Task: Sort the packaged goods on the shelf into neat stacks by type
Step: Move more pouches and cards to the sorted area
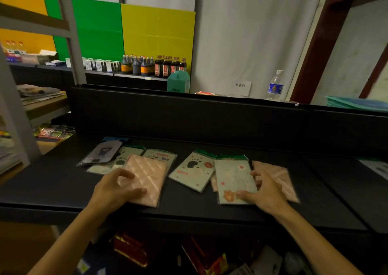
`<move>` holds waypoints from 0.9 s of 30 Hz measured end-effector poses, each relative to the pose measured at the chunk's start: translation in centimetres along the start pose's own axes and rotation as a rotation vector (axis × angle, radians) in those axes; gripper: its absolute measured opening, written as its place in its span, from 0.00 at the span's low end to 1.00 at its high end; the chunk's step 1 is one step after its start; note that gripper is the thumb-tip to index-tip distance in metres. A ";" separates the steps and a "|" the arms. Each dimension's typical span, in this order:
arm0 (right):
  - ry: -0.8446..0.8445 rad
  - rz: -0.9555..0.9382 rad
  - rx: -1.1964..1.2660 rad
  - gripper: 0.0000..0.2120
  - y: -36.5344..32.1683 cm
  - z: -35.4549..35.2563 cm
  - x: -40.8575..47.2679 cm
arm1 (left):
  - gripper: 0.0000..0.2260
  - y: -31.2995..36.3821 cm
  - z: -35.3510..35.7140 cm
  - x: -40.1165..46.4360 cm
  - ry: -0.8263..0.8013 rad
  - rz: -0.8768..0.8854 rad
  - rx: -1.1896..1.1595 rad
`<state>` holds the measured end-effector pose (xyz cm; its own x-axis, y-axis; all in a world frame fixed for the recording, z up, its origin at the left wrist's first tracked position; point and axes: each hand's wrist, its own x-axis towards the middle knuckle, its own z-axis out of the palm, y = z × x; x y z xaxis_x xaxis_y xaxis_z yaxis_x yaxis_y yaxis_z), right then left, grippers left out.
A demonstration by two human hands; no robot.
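Flat packets lie spread on the black shelf [63, 182]. My left hand [117, 187] grips the left edge of a pink quilted packet [148, 177]. My right hand [263, 190] holds the right side of a pale green packet with hearts and a paw print [233, 179]. Under that packet and my hand lies a second pink quilted packet [277, 177]. Another pale green paw-print packet [194, 171] sits between my hands. Behind the left pink packet are two more pale green packets [161, 155] and a packet with a cartoon figure [104, 151].
A black back panel [210, 115] walls the shelf's far side. More packets lie at the shelf's far right [375, 166]. Red packages [134, 251] sit on the level below. Behind stand sauce bottles [153, 66], a teal box [178, 81] and a water bottle [275, 86].
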<state>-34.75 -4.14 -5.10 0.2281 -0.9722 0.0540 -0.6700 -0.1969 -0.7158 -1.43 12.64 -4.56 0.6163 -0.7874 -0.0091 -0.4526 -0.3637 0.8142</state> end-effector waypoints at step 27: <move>0.077 -0.020 0.474 0.20 9.7 -18.0 -4.7 | 0.17 15.4 14.1 -6.8 -0.160 0.384 -0.311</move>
<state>-55.00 -3.75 0.21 0.1727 -0.9789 0.1093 -0.2660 -0.1532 -0.9517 -21.66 5.38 -0.11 0.3267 -0.9100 0.2553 -0.3989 0.1121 0.9101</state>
